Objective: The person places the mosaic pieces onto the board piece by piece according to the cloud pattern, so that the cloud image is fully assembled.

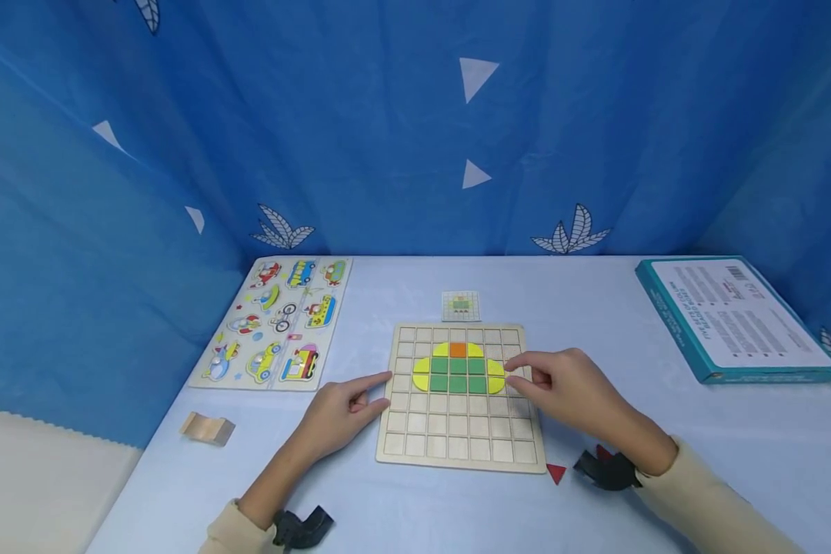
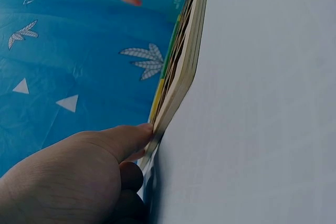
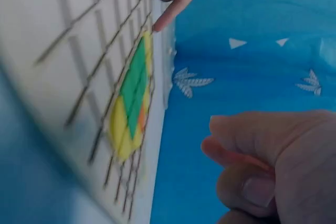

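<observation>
The wooden grid board (image 1: 460, 400) lies flat near the front middle of the pale table (image 1: 665, 362), its lower rows of cells bare. A patch of yellow, green and orange tiles (image 1: 459, 368) fills cells in its upper half. The left hand (image 1: 339, 415) rests on the table with its forefinger stretched out, the tip touching the board's left edge (the left wrist view shows the finger right against that rim). The right hand (image 1: 571, 388) lies over the board's right edge with fingers curled towards the thumb beside the tile patch; whether they pinch a piece cannot be told. A red triangle piece (image 1: 556, 472) lies just off the board's front right corner. The vehicle puzzle (image 1: 277, 323) sits well apart on the left, the teal box (image 1: 734, 315) far right, and a small pattern card (image 1: 461, 305) just behind the board.
</observation>
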`<state>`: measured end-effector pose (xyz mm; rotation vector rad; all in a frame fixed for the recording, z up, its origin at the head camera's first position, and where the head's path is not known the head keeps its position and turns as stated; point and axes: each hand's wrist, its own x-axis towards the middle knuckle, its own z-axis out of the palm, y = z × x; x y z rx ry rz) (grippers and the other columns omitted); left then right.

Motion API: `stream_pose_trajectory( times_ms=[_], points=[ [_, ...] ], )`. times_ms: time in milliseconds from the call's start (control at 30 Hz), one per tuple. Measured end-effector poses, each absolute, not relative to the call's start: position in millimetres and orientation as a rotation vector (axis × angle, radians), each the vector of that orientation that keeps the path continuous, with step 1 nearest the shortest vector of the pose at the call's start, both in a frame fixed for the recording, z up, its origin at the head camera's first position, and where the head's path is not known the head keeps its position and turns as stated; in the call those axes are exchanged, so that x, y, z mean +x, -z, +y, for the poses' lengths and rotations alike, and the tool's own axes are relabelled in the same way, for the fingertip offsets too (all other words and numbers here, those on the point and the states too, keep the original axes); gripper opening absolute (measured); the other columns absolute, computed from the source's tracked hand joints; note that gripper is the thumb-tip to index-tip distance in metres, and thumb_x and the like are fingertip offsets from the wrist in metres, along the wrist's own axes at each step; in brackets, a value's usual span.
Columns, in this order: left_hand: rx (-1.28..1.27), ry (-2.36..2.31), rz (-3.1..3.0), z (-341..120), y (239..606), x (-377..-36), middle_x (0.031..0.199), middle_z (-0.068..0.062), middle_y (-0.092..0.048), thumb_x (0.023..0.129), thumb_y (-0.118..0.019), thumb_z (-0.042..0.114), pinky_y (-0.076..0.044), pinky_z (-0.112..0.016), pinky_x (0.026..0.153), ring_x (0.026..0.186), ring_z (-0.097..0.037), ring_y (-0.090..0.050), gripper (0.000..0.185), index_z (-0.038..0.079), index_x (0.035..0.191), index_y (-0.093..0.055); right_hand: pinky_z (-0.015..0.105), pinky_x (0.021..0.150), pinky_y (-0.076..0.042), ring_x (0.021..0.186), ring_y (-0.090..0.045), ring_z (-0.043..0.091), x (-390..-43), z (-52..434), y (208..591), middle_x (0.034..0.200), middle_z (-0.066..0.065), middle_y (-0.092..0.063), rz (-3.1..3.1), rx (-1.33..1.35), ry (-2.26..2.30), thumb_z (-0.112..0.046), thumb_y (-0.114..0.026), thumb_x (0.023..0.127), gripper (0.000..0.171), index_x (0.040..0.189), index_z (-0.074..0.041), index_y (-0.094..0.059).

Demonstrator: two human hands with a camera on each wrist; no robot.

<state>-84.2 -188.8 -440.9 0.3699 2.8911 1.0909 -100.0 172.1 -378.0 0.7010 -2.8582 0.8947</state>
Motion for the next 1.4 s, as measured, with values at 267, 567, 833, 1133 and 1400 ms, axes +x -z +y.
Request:
stream_pose_trajectory(
  times_ms=[267, 567, 833, 1133, 1400],
  points=[
    [0.372, -1.091, 2.893, -188.9, 440.6, -85.9, 0.054, 0.012, -0.043, 0.093, -0.077, 0.037, -0.033, -0.025, 0.053, 0.049, -0.005, -0.037, 0.044, 0.030, 0.135, -0.068, 0.024, 0.046, -0.035, 0.044, -0.037, 0.005, -72.4, 224.9, 393.7, 0.052, -0.015, -0.038, -2.957, 0.590, -0.873, -0.021, -0.083, 0.088, 0.018, 0.105, -0.020, -0.079],
    [0.375, -1.100, 2.903, -189.3, 440.7, -84.5, 0.054, 0.013, -0.040, 0.093, -0.077, 0.036, -0.032, -0.024, 0.053, 0.049, -0.003, -0.035, 0.042, 0.029, 0.134, -0.069, 0.024, 0.047, -0.034, 0.046, -0.036, 0.004, -50.7, 257.7, 402.1, 0.053, -0.016, -0.038, -2.990, 0.503, -0.901, -0.022, -0.084, 0.086, 0.019, 0.103, -0.022, -0.078],
    [0.372, -1.085, 2.904, -189.7, 441.0, -85.1, 0.054, 0.012, -0.041, 0.093, -0.077, 0.036, -0.032, -0.024, 0.052, 0.049, -0.004, -0.034, 0.043, 0.030, 0.135, -0.068, 0.020, 0.049, -0.032, 0.049, -0.033, -0.003, -38.8, 255.6, 409.3, 0.055, -0.021, -0.034, -3.045, 0.672, -0.707, -0.034, -0.085, 0.083, 0.021, 0.101, -0.026, -0.078],
    [0.391, -1.085, 2.903, -187.5, 440.3, -85.4, 0.054, 0.013, -0.041, 0.093, -0.077, 0.036, -0.031, -0.024, 0.052, 0.049, -0.004, -0.035, 0.043, 0.029, 0.135, -0.069, 0.017, 0.047, -0.028, 0.048, -0.030, -0.006, -27.1, 235.1, 418.9, 0.054, -0.024, -0.032, -2.980, 0.825, -0.731, -0.040, -0.084, 0.084, 0.025, 0.104, -0.027, -0.078],
    [0.369, -1.074, 2.907, -189.1, 440.4, -85.2, 0.054, 0.012, -0.042, 0.094, -0.076, 0.036, -0.032, -0.024, 0.051, 0.049, -0.005, -0.035, 0.043, 0.029, 0.135, -0.069, 0.016, 0.045, -0.027, 0.048, -0.030, -0.008, -25.2, 229.3, 423.5, 0.056, -0.027, -0.033, -2.896, 0.940, -0.841, -0.036, -0.084, 0.086, 0.019, 0.103, -0.029, -0.078]
  ],
)
